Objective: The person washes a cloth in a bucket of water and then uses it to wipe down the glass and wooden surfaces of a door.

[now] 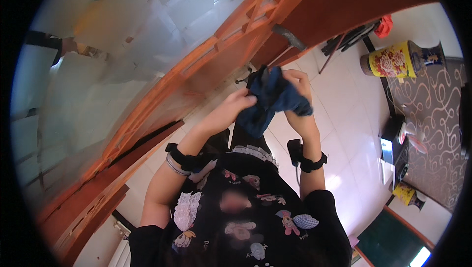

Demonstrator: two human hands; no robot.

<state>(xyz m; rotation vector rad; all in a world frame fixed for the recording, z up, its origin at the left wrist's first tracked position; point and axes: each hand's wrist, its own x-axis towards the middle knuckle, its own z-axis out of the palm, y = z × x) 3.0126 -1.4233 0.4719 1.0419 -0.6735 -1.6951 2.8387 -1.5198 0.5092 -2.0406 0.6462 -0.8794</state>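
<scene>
A dark blue cloth [271, 93] is bunched in front of my body at about waist height, its lower part hanging down. My left hand [236, 104] pinches its left side, with the thumb on top. Around its upper right side curls my right hand [300, 84], partly covered by a drooping fold of the cloth. Both hands look slightly blurred. Black straps circle both forearms.
On the left rises a wood-framed glass panel [110, 82] with reflections. A grey-headed tool with a long handle [289, 37] leans beyond my hands. To the right, a yellow floral vase [392, 60] stands on the pale tile floor [343, 108], near a patterned wall [427, 119].
</scene>
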